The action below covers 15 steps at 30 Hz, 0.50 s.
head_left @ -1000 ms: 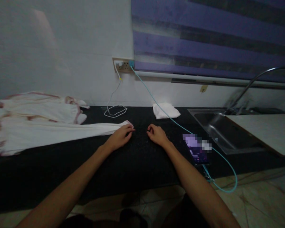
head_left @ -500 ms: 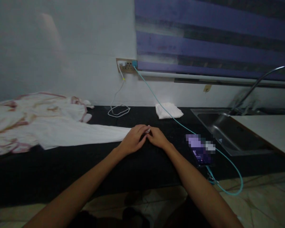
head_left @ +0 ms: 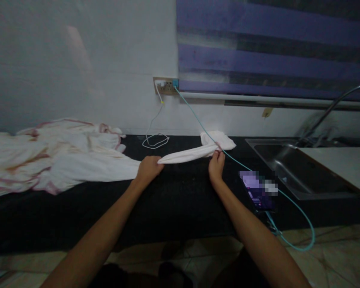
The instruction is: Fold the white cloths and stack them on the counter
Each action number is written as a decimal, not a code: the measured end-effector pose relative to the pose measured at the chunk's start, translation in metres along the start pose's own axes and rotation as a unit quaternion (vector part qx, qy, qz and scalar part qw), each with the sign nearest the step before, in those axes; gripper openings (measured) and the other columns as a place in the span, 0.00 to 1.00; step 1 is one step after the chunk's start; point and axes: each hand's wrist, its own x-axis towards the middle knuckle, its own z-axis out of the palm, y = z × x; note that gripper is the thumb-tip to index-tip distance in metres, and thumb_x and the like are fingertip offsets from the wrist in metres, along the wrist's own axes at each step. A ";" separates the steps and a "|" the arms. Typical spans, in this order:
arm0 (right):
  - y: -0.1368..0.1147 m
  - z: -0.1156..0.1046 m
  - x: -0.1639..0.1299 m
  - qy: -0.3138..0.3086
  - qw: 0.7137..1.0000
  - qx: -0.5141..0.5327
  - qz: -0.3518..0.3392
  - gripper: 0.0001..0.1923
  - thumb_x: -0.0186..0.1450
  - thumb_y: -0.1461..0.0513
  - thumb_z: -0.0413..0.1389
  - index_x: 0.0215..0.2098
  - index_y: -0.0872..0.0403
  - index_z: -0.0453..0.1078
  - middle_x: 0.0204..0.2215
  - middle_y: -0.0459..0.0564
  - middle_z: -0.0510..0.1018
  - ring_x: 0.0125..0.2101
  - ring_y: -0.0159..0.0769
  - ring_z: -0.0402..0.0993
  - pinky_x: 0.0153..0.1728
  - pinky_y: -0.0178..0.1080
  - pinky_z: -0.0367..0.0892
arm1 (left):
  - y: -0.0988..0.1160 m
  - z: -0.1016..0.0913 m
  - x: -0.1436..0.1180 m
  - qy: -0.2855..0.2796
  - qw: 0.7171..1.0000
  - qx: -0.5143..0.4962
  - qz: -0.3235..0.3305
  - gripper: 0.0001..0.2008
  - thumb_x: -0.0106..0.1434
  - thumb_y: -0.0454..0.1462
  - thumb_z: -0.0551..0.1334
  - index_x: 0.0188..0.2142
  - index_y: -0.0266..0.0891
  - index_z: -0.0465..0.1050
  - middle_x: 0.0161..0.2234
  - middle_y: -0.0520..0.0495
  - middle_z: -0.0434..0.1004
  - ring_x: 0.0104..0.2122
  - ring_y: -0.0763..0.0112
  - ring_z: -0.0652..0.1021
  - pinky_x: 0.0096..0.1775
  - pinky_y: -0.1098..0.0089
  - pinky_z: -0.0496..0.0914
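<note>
Cloth, white, stretched taut between left hand and right hand.

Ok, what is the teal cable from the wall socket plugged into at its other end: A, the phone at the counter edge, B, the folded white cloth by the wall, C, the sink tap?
A: the teal cable runs from the wall socket across the black counter, loops below its edge and joins the phone.
</note>
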 end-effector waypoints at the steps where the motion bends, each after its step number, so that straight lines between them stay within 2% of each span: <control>1: 0.001 0.001 0.001 0.002 1.000 0.006 0.006 0.18 0.74 0.57 0.39 0.45 0.57 0.68 0.47 0.62 0.77 0.48 0.42 0.70 0.51 0.41 0.63 | 0.001 0.000 -0.001 -0.006 1.000 -0.001 0.009 0.17 0.66 0.40 0.53 0.30 0.38 0.80 0.30 0.39 0.81 0.34 0.57 0.80 0.36 0.64 0.66; 4: 0.002 0.008 -0.002 -0.014 0.999 0.039 0.012 0.21 0.72 0.50 0.42 0.32 0.53 0.66 0.29 0.48 0.74 0.33 0.37 0.68 0.37 0.37 0.64 | 0.012 0.004 -0.007 -0.027 0.998 -0.004 0.048 0.19 0.66 0.39 0.53 0.26 0.37 0.78 0.28 0.38 0.81 0.31 0.59 0.79 0.34 0.65 0.64; 6: 0.001 0.014 -0.005 -0.039 0.995 0.088 0.007 0.22 0.70 0.46 0.45 0.28 0.52 0.65 0.24 0.44 0.70 0.29 0.34 0.65 0.33 0.35 0.62 | 0.026 0.009 -0.013 -0.044 0.996 -0.009 0.081 0.18 0.65 0.39 0.54 0.24 0.37 0.78 0.27 0.38 0.81 0.30 0.60 0.79 0.33 0.66 0.62; 8: 0.000 0.018 -0.010 -0.072 0.988 0.135 0.003 0.21 0.67 0.46 0.49 0.27 0.52 0.67 0.24 0.43 0.69 0.29 0.34 0.65 0.33 0.35 0.61 | 0.040 0.014 -0.019 -0.060 0.991 -0.015 0.119 0.16 0.64 0.39 0.56 0.24 0.38 0.78 0.27 0.39 0.81 0.30 0.60 0.79 0.33 0.67 0.62; 11: -0.002 0.022 -0.018 -0.126 0.979 0.160 -0.011 0.19 0.66 0.47 0.52 0.32 0.54 0.72 0.28 0.44 0.74 0.32 0.35 0.69 0.36 0.35 0.63 | 0.059 0.020 -0.027 -0.073 0.982 -0.018 0.175 0.12 0.61 0.38 0.58 0.27 0.38 0.79 0.29 0.39 0.83 0.32 0.59 0.81 0.34 0.67 0.63; 13: -0.005 0.024 -0.024 -0.167 0.971 0.166 -0.036 0.18 0.67 0.49 0.52 0.35 0.54 0.74 0.30 0.45 0.77 0.34 0.35 0.70 0.38 0.34 0.63 | 0.065 0.023 -0.031 -0.061 0.978 -0.021 0.200 0.10 0.60 0.37 0.59 0.28 0.38 0.79 0.31 0.39 0.84 0.33 0.58 0.81 0.35 0.66 0.63; 15: -0.007 0.025 -0.031 -0.208 0.965 0.150 -0.060 0.18 0.68 0.50 0.51 0.33 0.54 0.74 0.28 0.44 0.76 0.33 0.34 0.70 0.36 0.34 0.62 | 0.065 0.024 -0.032 -0.034 0.976 -0.042 0.209 0.10 0.59 0.36 0.59 0.31 0.39 0.80 0.33 0.40 0.85 0.34 0.58 0.82 0.36 0.67 0.65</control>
